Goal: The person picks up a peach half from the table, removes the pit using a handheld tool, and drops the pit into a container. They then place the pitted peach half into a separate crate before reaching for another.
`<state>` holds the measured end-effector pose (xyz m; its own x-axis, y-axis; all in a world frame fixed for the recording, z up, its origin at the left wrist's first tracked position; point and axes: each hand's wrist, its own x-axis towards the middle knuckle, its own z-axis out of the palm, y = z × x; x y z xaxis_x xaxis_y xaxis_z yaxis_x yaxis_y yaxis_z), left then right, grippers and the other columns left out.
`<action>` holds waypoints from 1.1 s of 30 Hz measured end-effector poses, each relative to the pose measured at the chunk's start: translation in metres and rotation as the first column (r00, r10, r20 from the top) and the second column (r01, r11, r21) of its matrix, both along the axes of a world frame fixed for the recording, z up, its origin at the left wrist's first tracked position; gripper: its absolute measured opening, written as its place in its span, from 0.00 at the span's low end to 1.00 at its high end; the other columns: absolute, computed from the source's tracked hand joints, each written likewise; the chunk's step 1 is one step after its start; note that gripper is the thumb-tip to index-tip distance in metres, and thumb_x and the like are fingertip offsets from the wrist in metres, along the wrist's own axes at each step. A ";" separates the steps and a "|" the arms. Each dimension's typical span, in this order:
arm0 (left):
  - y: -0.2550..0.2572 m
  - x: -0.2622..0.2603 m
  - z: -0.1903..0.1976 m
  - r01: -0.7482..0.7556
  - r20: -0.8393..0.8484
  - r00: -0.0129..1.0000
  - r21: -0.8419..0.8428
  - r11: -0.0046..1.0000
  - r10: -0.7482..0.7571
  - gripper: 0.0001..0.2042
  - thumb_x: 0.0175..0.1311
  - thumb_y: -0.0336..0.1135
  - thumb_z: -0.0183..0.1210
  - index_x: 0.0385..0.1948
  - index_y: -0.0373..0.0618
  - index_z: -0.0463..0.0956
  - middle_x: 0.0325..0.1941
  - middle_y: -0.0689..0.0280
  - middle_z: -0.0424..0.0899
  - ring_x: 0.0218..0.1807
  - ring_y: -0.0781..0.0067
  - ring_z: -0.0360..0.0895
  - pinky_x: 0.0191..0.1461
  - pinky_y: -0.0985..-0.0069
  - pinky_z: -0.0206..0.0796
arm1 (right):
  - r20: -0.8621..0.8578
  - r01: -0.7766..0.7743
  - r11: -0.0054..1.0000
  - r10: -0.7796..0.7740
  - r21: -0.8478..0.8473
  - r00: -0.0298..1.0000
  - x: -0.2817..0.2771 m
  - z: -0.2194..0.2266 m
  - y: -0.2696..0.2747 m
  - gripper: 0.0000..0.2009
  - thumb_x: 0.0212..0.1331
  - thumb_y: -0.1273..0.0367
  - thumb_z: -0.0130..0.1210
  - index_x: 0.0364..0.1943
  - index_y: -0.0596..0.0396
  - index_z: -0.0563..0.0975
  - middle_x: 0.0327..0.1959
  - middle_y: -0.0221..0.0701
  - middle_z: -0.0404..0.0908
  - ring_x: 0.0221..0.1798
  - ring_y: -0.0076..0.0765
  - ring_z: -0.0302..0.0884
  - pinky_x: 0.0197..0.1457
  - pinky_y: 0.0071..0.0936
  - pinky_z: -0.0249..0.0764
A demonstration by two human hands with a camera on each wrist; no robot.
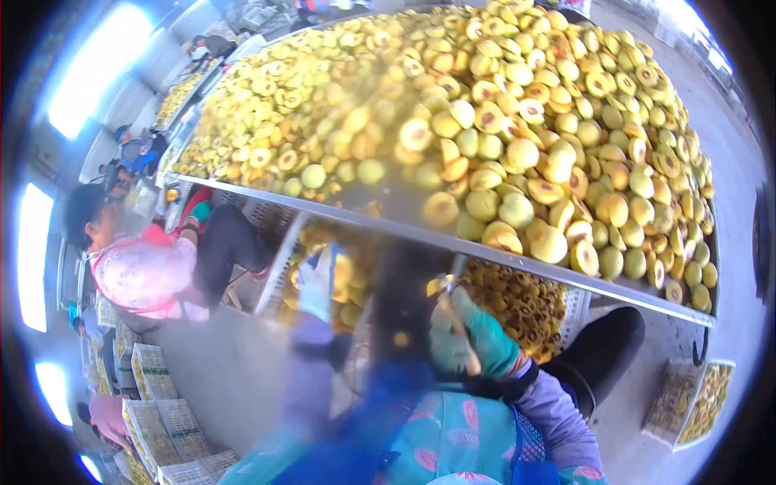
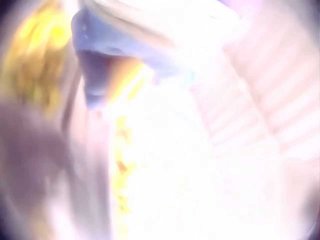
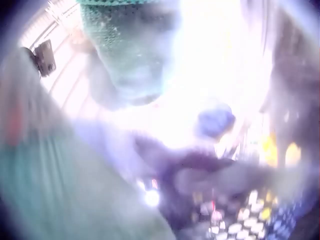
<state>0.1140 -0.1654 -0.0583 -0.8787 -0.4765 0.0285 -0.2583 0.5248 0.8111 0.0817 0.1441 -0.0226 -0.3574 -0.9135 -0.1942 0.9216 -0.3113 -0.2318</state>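
In the head view my right hand [image 1: 477,335], in a teal knit glove, grips a wooden-handled tool [image 1: 457,319] with a small metal tip at its upper end. My left hand [image 1: 317,279], in a white and blue glove, is blurred over a crate of yellow fruit [image 1: 347,315]. In the left wrist view a patch of yellow fruit [image 2: 127,82] shows beside the blue-tipped fingers [image 2: 100,32]; I cannot tell whether they hold it. Above both hands the metal-edged table [image 1: 380,225] bears a large heap of halved peaches [image 1: 558,162].
Under the table, right of my hands, sits a crate of brown pits [image 1: 513,307]. A filled crate [image 1: 687,404] stands on the floor at right. Another person [image 1: 149,267] sits at left along the table, with stacked crates [image 1: 166,412] behind.
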 end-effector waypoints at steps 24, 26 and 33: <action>0.173 -0.086 0.038 0.458 -0.508 0.735 -0.115 0.881 -0.449 0.11 0.64 0.35 0.52 0.43 0.38 0.74 0.31 0.63 0.80 0.33 0.70 0.78 0.38 0.74 0.71 | -0.999 0.956 0.291 0.034 0.025 0.016 -0.022 -0.022 -0.028 0.10 0.65 0.65 0.50 0.34 0.58 0.73 0.22 0.49 0.73 0.24 0.57 0.72 0.23 0.43 0.65; 0.185 -0.085 0.039 0.385 -0.558 0.721 -0.171 0.907 -0.411 0.09 0.63 0.33 0.53 0.41 0.38 0.74 0.26 0.64 0.79 0.29 0.70 0.78 0.34 0.74 0.71 | -0.998 0.959 0.275 0.006 0.066 0.067 -0.016 -0.022 -0.029 0.09 0.65 0.66 0.49 0.36 0.58 0.74 0.23 0.48 0.73 0.23 0.55 0.71 0.23 0.41 0.65; 0.186 -0.081 0.030 0.412 -0.512 0.832 0.312 0.856 -0.214 0.14 0.64 0.38 0.55 0.40 0.34 0.76 0.32 0.64 0.80 0.31 0.79 0.77 0.34 0.81 0.70 | -0.681 0.946 0.187 0.658 -0.266 -0.322 -0.010 -0.030 -0.024 0.11 0.62 0.71 0.47 0.45 0.60 0.75 0.31 0.41 0.78 0.29 0.44 0.73 0.30 0.35 0.69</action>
<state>0.0330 0.0205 -0.0278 -0.9168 -0.2334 0.3240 0.3026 0.1233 0.9451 0.0720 0.1197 -0.0527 -0.7397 -0.2641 0.6189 -0.5796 0.7173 -0.3867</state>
